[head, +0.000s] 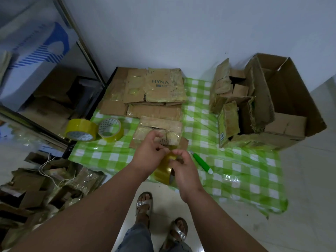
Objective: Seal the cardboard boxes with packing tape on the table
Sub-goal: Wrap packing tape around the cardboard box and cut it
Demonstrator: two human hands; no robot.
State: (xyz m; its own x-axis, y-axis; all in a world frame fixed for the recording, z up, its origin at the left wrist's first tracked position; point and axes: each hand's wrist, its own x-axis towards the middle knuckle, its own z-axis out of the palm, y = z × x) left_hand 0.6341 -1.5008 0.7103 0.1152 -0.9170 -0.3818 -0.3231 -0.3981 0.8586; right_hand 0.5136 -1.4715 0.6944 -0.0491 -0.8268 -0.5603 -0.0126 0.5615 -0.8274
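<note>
A green-and-white checked plastic tablecloth (236, 166) covers the table. On it lie a stack of flattened brown cardboard boxes (154, 91) at the back, a small taped cardboard box (158, 128) before them, two rolls of yellow packing tape (94, 130) at the left edge, a green-handled utility knife (201, 162), and a large open cardboard carton (283, 106) on the right.

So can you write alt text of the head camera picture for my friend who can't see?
Two hands, left hand and right hand, hold a yellow tape roll above a green checked cloth, near a small cardboard box.
</note>
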